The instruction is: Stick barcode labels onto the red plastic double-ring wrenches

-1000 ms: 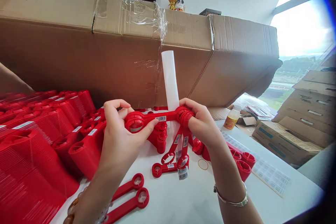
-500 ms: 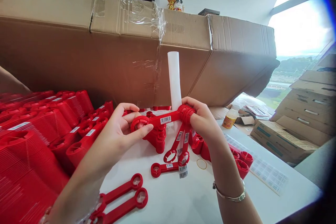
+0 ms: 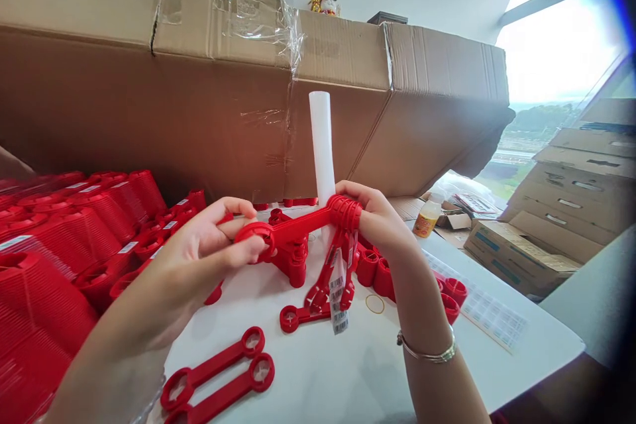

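Note:
A red plastic wrench (image 3: 298,228) is held level above the white table (image 3: 348,371) by both hands. My left hand (image 3: 209,245) pinches its left ring end. My right hand (image 3: 380,218) is closed round its right end, where a stack of red rings and more wrenches hang down with a strip of barcode labels (image 3: 338,301). Two loose red wrenches (image 3: 218,377) lie on the table near me. A white tube (image 3: 322,146) stands upright behind the hands.
Rows of stacked red plastic parts (image 3: 59,252) fill the left. A long cardboard box (image 3: 223,79) walls the back. Red caps (image 3: 452,295), a rubber band (image 3: 374,303) and a label sheet (image 3: 489,311) lie right; a small bottle (image 3: 427,218) and cartons (image 3: 556,232) stand beyond.
The held wrench has turned so its barcode label no longer faces me. The hanging wrenches and label strip have swung lower. The view has shifted slightly to the right.

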`<state>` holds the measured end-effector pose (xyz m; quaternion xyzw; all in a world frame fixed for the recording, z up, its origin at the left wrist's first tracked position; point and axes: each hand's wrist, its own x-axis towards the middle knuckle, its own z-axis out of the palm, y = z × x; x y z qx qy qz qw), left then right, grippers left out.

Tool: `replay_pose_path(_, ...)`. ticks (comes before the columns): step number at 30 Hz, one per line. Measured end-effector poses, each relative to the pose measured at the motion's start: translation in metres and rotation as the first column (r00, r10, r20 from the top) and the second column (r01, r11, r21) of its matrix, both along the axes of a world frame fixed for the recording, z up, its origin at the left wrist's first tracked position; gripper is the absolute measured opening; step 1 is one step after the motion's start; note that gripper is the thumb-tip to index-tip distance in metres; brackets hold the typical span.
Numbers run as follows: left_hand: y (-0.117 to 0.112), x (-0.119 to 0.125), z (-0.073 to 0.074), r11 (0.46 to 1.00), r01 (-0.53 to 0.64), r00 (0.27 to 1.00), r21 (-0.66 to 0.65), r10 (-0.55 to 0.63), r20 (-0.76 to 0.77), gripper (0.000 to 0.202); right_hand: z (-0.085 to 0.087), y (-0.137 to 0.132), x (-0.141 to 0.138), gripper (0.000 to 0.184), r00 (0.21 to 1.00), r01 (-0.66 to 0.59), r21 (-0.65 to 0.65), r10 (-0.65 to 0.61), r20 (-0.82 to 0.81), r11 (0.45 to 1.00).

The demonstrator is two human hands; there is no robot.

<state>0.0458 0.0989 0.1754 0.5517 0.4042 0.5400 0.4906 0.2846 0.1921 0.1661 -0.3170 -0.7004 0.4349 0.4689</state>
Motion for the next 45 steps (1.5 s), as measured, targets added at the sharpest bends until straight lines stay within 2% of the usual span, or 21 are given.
replay_pose_path(3,0.004,0.006,-0.002,0.963,-0.238,0.967,0.128,0.223,0.123,0.028,0.001,-0.003,-0.001,0.010,0.999,-0.019,0.052,0.017,0.041,0.998)
replay_pose_path(6,0.008,0.015,-0.007,0.852,-0.458,0.889,0.254,0.436,0.142,0.025,-0.002,-0.001,-0.006,0.012,0.998,0.046,0.088,-0.048,0.027,0.995)
replay_pose_path(10,0.008,0.028,-0.017,0.663,-0.501,0.815,0.556,0.578,0.044,0.041,-0.007,0.009,-0.011,0.011,0.962,0.272,0.108,-0.267,-0.061,0.956)
replay_pose_path(11,0.006,0.032,-0.019,0.630,-0.480,0.791,0.610,0.611,-0.008,0.037,-0.008,0.011,-0.011,0.011,0.949,0.314,0.115,-0.306,-0.083,0.942)
replay_pose_path(12,0.003,0.037,-0.022,0.624,-0.438,0.769,0.647,0.633,-0.090,0.028,-0.009,0.013,-0.010,0.011,0.936,0.347,0.122,-0.335,-0.107,0.930)
replay_pose_path(13,0.000,0.042,-0.024,0.652,-0.364,0.748,0.666,0.630,-0.209,0.017,-0.009,0.015,-0.010,0.011,0.925,0.372,0.126,-0.357,-0.129,0.920)
replay_pose_path(14,-0.003,0.047,-0.027,0.717,-0.263,0.721,0.645,0.591,-0.363,0.006,-0.009,0.015,-0.009,0.011,0.915,0.394,0.127,-0.375,-0.147,0.910)
replay_pose_path(16,-0.008,0.057,-0.033,0.864,-0.059,0.627,0.500,0.421,-0.655,0.011,-0.009,0.015,-0.008,0.011,0.895,0.433,0.123,-0.410,-0.176,0.893)
replay_pose_path(17,-0.008,0.061,-0.036,0.912,0.000,0.558,0.410,0.341,-0.757,0.014,-0.008,0.014,-0.007,0.011,0.887,0.448,0.119,-0.423,-0.186,0.886)
replay_pose_path(18,-0.007,0.065,-0.038,0.942,0.019,0.478,0.335,0.286,-0.831,0.017,-0.007,0.014,-0.007,0.011,0.880,0.459,0.115,-0.434,-0.194,0.881)
replay_pose_path(20,-0.003,0.069,-0.042,0.964,-0.030,0.330,0.266,0.260,-0.907,0.026,-0.006,0.012,-0.006,0.011,0.871,0.475,0.114,-0.449,-0.199,0.872)
replay_pose_path(21,-0.001,0.070,-0.043,0.964,-0.059,0.284,0.260,0.266,-0.921,0.030,-0.005,0.012,-0.006,0.011,0.867,0.483,0.116,-0.455,-0.202,0.868)
replay_pose_path(23,0.003,0.070,-0.046,0.956,-0.092,0.248,0.280,0.294,-0.923,0.033,-0.005,0.011,-0.005,0.012,0.861,0.493,0.117,-0.464,-0.209,0.862)
replay_pose_path(27,0.010,0.071,-0.056,0.900,-0.100,0.295,0.423,0.433,-0.852,0.024,-0.004,0.012,-0.006,0.013,0.854,0.501,0.123,-0.467,-0.229,0.857)
replay_pose_path(32,0.018,0.075,-0.070,0.815,-0.144,0.457,0.561,0.558,-0.693,0.014,-0.005,0.011,-0.007,0.014,0.847,0.512,0.132,-0.473,-0.243,0.849)
replay_pose_path(34,0.021,0.076,-0.074,0.806,-0.171,0.511,0.567,0.565,-0.648,0.014,-0.005,0.011,-0.008,0.014,0.842,0.520,0.139,-0.479,-0.248,0.843)
replay_pose_path(38,0.024,0.076,-0.072,0.836,-0.185,0.590,0.517,0.516,-0.622,0.013,-0.006,0.010,-0.008,0.013,0.840,0.525,0.152,-0.480,-0.253,0.838)
replay_pose_path(40,0.022,0.075,-0.066,0.876,-0.169,0.638,0.452,0.447,-0.627,0.013,-0.006,0.010,-0.008,0.014,0.841,0.524,0.158,-0.481,-0.247,0.837)
replay_pose_path(42,0.019,0.074,-0.057,0.929,-0.146,0.730,0.339,0.333,-0.597,0.014,-0.006,0.011,-0.007,0.014,0.838,0.533,0.165,-0.490,-0.241,0.830)
replay_pose_path(45,0.012,0.072,-0.042,0.993,-0.100,0.856,0.060,0.117,-0.504,0.015,-0.005,0.012,-0.005,0.014,0.826,0.552,0.162,-0.510,-0.239,0.818)
